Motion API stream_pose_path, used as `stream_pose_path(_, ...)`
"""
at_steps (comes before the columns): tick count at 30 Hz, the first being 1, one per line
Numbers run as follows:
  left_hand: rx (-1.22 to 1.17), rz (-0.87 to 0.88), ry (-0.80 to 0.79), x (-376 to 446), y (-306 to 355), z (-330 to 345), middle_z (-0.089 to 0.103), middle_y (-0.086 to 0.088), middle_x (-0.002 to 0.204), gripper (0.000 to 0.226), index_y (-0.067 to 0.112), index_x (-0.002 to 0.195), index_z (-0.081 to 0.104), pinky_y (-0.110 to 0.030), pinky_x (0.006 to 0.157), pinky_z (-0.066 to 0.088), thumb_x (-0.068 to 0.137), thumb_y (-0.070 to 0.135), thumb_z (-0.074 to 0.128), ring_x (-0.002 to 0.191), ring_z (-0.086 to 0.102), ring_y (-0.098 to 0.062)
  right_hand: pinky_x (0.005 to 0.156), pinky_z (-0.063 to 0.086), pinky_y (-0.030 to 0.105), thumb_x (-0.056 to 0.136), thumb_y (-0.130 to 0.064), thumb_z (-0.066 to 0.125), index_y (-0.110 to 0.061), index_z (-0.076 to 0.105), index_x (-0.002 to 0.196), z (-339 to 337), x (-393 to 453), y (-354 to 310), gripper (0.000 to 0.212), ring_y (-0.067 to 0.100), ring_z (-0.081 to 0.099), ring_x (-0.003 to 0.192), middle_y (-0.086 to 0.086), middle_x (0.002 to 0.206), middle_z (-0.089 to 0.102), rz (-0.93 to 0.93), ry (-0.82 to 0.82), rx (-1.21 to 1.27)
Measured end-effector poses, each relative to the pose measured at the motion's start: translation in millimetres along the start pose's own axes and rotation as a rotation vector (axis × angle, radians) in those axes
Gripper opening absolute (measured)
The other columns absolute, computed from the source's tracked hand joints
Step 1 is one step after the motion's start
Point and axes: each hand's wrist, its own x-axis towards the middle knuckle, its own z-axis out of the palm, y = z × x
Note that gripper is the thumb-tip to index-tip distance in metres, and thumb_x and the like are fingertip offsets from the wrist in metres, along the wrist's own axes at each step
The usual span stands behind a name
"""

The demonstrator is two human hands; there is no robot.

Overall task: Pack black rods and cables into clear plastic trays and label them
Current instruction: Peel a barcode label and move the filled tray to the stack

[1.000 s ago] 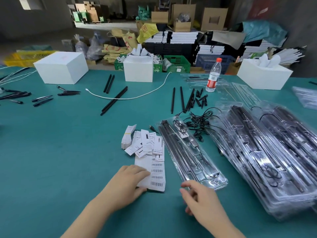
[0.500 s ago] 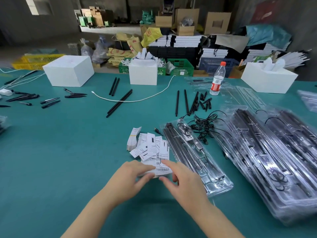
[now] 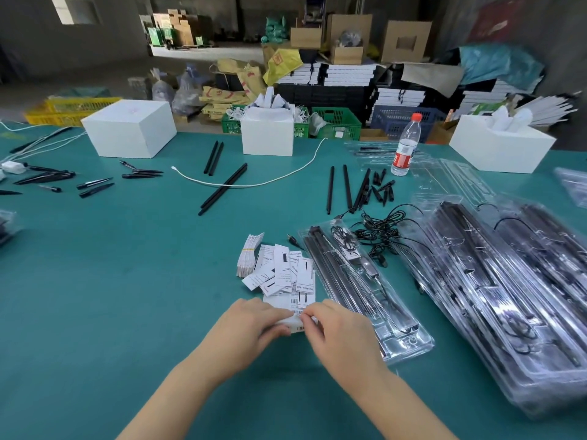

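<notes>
A white barcode label sheet (image 3: 297,308) lies on the green table near me, below a loose pile of printed labels (image 3: 281,271). My left hand (image 3: 251,322) holds the sheet's near edge. My right hand (image 3: 336,328) pinches a label at that same edge, fingertips meeting the left hand's. Just right of my hands lies a closed clear plastic tray (image 3: 365,293) packed with black rods and a cable. A tangle of black cables (image 3: 381,230) sits behind it. Loose black rods (image 3: 346,188) lie farther back.
A big stack of filled clear trays (image 3: 508,287) fills the right side. Empty clear trays (image 3: 444,176) and a water bottle (image 3: 406,147) stand behind. Three white boxes (image 3: 130,128) (image 3: 268,131) (image 3: 502,144) line the far edge. A white cable (image 3: 254,182) and more black rods (image 3: 222,188) lie mid-table.
My right hand moved left from beside the tray to the label sheet and now pinches a label. The left hand's fingers curled onto the sheet's edge. The camera shifted slightly.
</notes>
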Motion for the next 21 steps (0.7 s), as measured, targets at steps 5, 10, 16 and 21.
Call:
stream_pose_path(5, 0.063, 0.047, 0.002, -3, 1, 4, 0.065, 0.010, 0.093, 0.028, 0.034, 0.126, 0.063, -0.032, 0.085, 0.041, 0.101, 0.039, 0.052, 0.089, 0.054, -0.016, 0.068, 0.042, 0.026, 0.099, -0.040, 0.050, -0.029, 0.067, 0.098, 4, 3, 2, 0.020, 0.008, 0.055, 0.072, -0.015, 0.075, 0.055, 0.165, -0.064, 0.118)
stream_pose_path(10, 0.198, 0.127, 0.040, -12, 3, 10, 0.070, 0.013, 0.082, 0.027, 0.026, 0.108, 0.075, -0.028, 0.071, 0.054, 0.083, 0.030, 0.081, 0.074, 0.065, -0.015, 0.059, 0.033, 0.024, 0.098, -0.040, 0.053, -0.029, 0.066, 0.090, 5, 2, 2, 0.019, 0.005, 0.045, 0.058, -0.014, 0.057, 0.046, 0.288, -0.095, 0.184)
stream_pose_path(16, 0.287, 0.166, -0.047, -21, -2, 17, 0.068, 0.022, 0.085, 0.035, 0.039, 0.098, 0.075, -0.021, 0.077, 0.046, 0.067, 0.048, 0.088, 0.077, 0.066, -0.006, 0.045, 0.038, 0.023, 0.094, -0.030, 0.062, -0.028, 0.069, 0.077, -7, 10, 10, 0.019, 0.007, 0.040, 0.044, -0.008, 0.054, 0.055, 0.581, 0.012, 0.689)
stream_pose_path(21, 0.207, -0.087, -0.196, -22, 6, 15, 0.055, 0.024, 0.124, 0.068, 0.041, 0.131, 0.059, -0.030, 0.110, 0.021, 0.085, 0.081, 0.027, 0.121, 0.040, 0.000, 0.058, 0.056, 0.028, 0.098, -0.016, 0.059, -0.027, 0.075, 0.085, -25, 6, 17, 0.023, 0.023, 0.067, 0.056, 0.010, 0.079, 0.075, 0.591, -0.019, 1.087)
